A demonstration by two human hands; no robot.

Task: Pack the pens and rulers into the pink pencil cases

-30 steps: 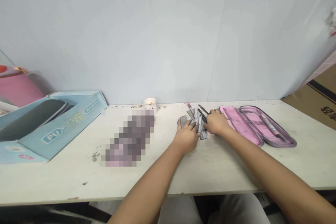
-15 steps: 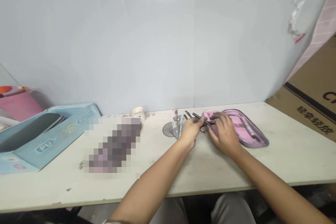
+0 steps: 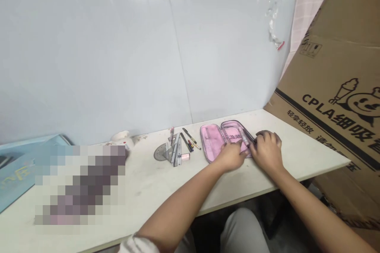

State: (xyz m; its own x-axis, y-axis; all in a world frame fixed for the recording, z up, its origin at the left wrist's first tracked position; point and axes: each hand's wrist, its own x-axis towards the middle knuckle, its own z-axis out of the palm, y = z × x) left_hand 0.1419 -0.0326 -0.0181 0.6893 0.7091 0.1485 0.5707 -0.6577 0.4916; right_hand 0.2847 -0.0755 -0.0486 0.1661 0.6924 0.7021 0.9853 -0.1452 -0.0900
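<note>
An open pencil case (image 3: 212,142) with a pink lining lies on the table, a light-coloured marker (image 3: 244,137) inside its right half. My left hand (image 3: 233,156) is at the near side of that half, fingers bent and closed on the case's edge. At the right rim, my right hand (image 3: 267,150) is closed around a dark pen (image 3: 248,135), which slants in beside the marker. Left of the case lie several pens (image 3: 186,141), a round protractor (image 3: 161,152), clear rulers (image 3: 176,150) and a small pinkish eraser (image 3: 185,157).
A white cup-like object (image 3: 122,138) stands by the wall. A pixelated dark purple item (image 3: 95,182) lies on the left of the table (image 3: 154,189), with a blue box (image 3: 26,170) beyond it. A large cardboard carton (image 3: 332,99) leans at the right.
Both hands have moved from the pens to the case's right half, the right hand carrying the dark pen. The view has turned right, showing more of the carton.
</note>
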